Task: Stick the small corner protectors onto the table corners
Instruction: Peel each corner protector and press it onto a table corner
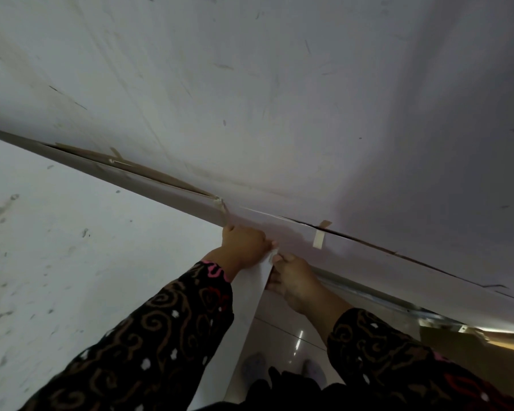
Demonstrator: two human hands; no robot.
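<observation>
Patterned sleeves (149,330) lead to both hands at the tabletop (279,99) corner: left hand (244,243) and right hand (294,280), each grip pinched together on white paper (260,280).

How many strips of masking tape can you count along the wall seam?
2: one strip just right of the right hand, another farther left along the seam. Others may be hidden.
</observation>
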